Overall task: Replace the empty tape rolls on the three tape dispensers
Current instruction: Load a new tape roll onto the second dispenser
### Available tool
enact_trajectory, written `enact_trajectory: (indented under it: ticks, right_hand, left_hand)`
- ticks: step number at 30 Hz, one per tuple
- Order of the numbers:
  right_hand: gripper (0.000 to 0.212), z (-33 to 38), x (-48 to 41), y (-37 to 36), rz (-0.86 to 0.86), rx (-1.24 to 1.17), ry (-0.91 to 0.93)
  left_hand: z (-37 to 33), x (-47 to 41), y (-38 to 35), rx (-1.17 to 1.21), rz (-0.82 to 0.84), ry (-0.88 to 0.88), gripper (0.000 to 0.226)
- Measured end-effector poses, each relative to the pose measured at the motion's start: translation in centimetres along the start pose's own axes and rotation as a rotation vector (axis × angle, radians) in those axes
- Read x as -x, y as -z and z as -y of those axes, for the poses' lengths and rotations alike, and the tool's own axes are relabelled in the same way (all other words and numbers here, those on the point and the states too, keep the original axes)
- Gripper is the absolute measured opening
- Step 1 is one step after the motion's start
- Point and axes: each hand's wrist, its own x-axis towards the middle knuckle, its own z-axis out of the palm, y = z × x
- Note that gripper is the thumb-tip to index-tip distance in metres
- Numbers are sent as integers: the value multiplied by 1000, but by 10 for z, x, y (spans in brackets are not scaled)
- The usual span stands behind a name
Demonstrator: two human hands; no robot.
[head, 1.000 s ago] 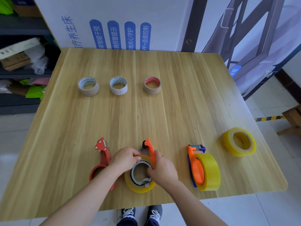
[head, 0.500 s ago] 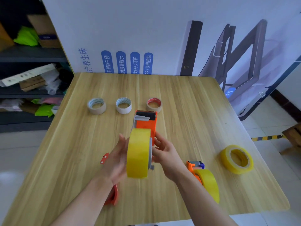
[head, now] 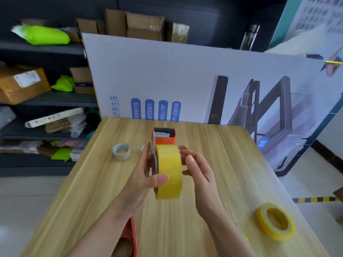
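You hold the orange dispenser lifted between both hands, its yellow roll seated. Left hand clamps the roll; right hand braces the far side, fingers loose. Likely next: thread the tape end toward the blade.

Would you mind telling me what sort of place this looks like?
Probably a storeroom or office back room: dark shelves stacked with cardboard boxes, and a printed display board propped behind a wooden table.
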Motion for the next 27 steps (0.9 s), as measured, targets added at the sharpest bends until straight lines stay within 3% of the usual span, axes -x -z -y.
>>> enact_trajectory:
  ticks: [4, 8, 12, 14, 19, 24, 27]
  right_hand:
    - [58, 23, 5, -8, 267, -54, -7]
    - [62, 39, 5, -13, 280, -23, 31]
    - [49, 49, 5, -15, 291, -31, 70]
    - [48, 52, 6, -15, 302, -82, 58]
    - [49, 63, 9, -14, 319, -157, 54]
    - [49, 66, 16, -23, 272, -130, 24]
    - [43, 66, 17, -24, 246, -123, 11]
  left_hand:
    - [-20, -9, -6, 15, 5, -70, 98]
    - [-35, -12, -8, 70, 41, -79, 97]
    - [-55, -23, -18, 316, -267, 33, 68]
    - [-63, -28, -20, 252, -316, -12, 59]
    - [-82, -19, -19, 92, -151, -238, 52]
    - [-97, -7, -28, -19, -51, -295, 72]
    - [-101, -3, -31, -35, -113, -286, 44]
